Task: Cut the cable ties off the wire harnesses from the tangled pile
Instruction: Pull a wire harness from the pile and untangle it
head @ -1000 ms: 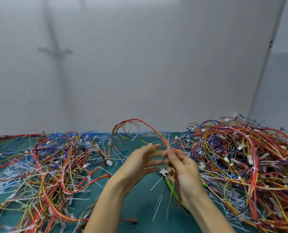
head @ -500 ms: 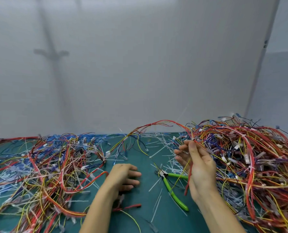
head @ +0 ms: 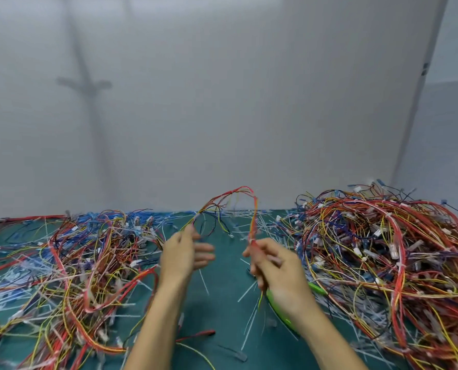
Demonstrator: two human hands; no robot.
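Wires in thin glossy sheaths, red, yellow, orange and blue, make up the tangled pile [head: 382, 249] on the right of the matte green mat [head: 222, 295] and a flatter heap [head: 89, 252] on the left. Stiff white cable ties [head: 245, 293] litter the mat between them. One wire harness [head: 238, 193] arches between the hands. The left hand [head: 183, 256] pinches one end with thumb and forefinger, its other fingers loosely spread. The right hand [head: 278, 271] curls its fingers round the other end, above green-handled cutters [head: 282, 315].
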